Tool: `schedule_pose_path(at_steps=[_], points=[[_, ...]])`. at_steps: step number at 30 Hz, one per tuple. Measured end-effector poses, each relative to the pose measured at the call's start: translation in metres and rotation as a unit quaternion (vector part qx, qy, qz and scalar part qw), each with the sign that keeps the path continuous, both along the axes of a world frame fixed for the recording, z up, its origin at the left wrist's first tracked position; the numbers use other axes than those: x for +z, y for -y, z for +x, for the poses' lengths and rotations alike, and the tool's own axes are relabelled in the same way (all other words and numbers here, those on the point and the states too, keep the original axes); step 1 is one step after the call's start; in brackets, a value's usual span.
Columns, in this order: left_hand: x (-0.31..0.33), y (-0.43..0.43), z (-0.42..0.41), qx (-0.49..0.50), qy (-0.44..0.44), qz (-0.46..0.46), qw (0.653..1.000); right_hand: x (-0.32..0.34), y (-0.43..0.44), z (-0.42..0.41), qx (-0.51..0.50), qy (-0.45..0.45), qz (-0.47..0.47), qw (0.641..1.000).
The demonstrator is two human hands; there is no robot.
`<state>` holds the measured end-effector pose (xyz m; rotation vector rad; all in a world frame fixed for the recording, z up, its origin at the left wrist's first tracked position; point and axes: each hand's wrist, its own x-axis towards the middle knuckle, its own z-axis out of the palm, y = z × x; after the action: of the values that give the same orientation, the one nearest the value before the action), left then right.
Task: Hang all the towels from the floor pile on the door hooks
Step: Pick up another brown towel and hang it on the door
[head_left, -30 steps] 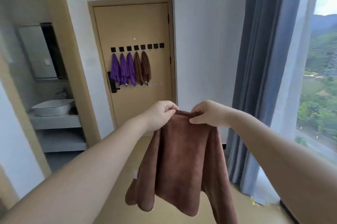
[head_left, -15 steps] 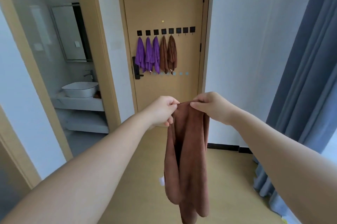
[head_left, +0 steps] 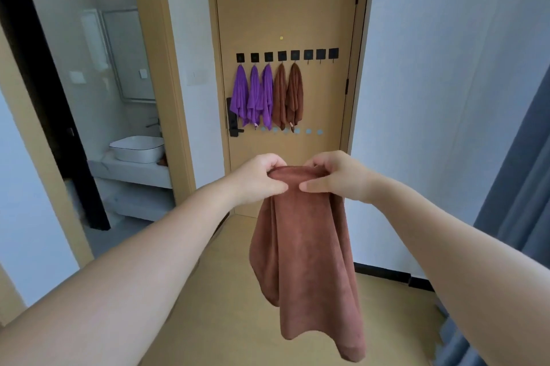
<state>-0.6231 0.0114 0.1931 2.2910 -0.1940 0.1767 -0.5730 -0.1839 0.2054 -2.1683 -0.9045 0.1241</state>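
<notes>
Hands: left hand [head_left: 262,178] and right hand [head_left: 336,176] both pinch the brown towel [head_left: 306,252] by its top edge, fingers curled on the cloth. Towel hangs mid-air facing the door [head_left: 297,2]. Five towels on the hooks [head_left: 308,54] from the left end; three hooks at the right end bare.

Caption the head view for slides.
A brown towel pinched by left hand and right hand, before a door with five towels hung.

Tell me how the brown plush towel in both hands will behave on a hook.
Probably floppy: the brown plush towel droops in folds below the left hand and right hand. Likely light, since fingertip pinches carry it. It should drape like the hung brown towels.
</notes>
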Motion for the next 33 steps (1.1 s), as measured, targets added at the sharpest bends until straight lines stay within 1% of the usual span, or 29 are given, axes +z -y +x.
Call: schedule_pose_path(at_steps=[2,4,7,11,15,17,22,30,33], points=[[-0.001,-0.003,0.021,-0.008,-0.002,0.036,0.999,-0.004,0.002,0.019,0.013,0.007,-0.041,0.999],[-0.002,-0.003,0.041,-0.002,0.025,0.070,0.997,-0.009,0.002,0.039,0.005,0.029,-0.070,0.997],[-0.008,-0.004,0.072,0.007,0.055,0.095,0.994,-0.015,-0.002,0.069,-0.024,0.063,-0.077,0.995],[-0.012,-0.017,0.124,0.001,0.082,0.088,0.993,-0.020,-0.015,0.117,-0.050,0.084,-0.074,0.992],[-0.010,-0.043,0.184,-0.007,0.111,0.090,0.990,-0.016,-0.037,0.169,-0.083,0.129,-0.065,0.986],[-0.008,-0.060,0.216,-0.006,0.119,0.076,0.990,-0.012,-0.049,0.195,-0.095,0.144,-0.056,0.983],[0.008,-0.098,0.288,-0.021,0.165,0.059,0.984,0.011,-0.083,0.257,-0.103,0.144,-0.039,0.983],[0.033,-0.141,0.389,-0.017,0.186,0.061,0.980,0.028,-0.126,0.349,-0.148,0.138,-0.010,0.979],[0.040,-0.147,0.425,-0.020,0.194,0.071,0.978,0.032,-0.132,0.388,-0.163,0.161,0.005,0.974]])
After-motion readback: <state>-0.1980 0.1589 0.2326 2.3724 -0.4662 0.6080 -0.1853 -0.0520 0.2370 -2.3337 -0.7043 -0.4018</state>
